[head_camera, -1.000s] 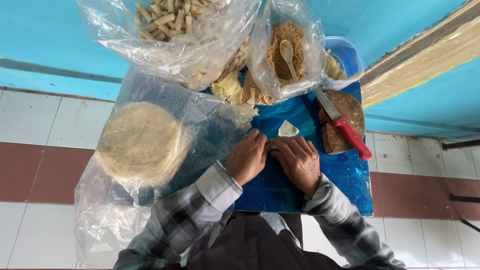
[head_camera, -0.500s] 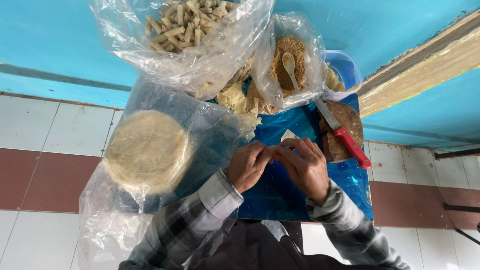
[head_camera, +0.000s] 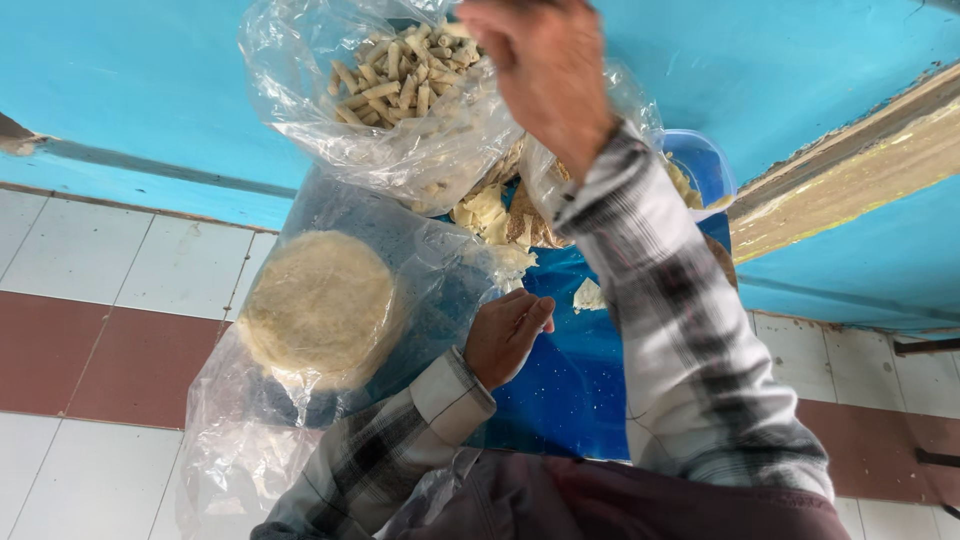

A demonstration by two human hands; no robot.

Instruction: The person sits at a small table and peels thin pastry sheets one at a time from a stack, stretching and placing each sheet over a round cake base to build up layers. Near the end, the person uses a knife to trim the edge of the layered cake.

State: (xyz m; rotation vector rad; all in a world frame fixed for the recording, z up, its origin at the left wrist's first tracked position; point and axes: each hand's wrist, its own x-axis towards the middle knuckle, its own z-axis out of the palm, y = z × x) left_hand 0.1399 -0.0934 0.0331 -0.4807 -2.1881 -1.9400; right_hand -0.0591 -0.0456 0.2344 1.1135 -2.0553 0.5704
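Note:
My right hand is raised at the top of the view, next to a clear bag of pale rolled sticks. I see only its back, with the fingers curled, so whatever it may hold is hidden. My left hand rests on the blue board with its fingers loosely together and nothing in it. To its left, a stack of round pale wrappers lies inside a clear plastic bag. A small wrapper scrap lies on the board just right of my left hand.
My plaid right sleeve covers the right part of the board. A blue plastic bowl and a bag of brown filling sit at the far end against the blue wall. White and red-brown floor tiles lie around.
Both hands were together on the board. My right hand has since lifted up and away to the bag of rolled sticks, while my left hand stays on the board.

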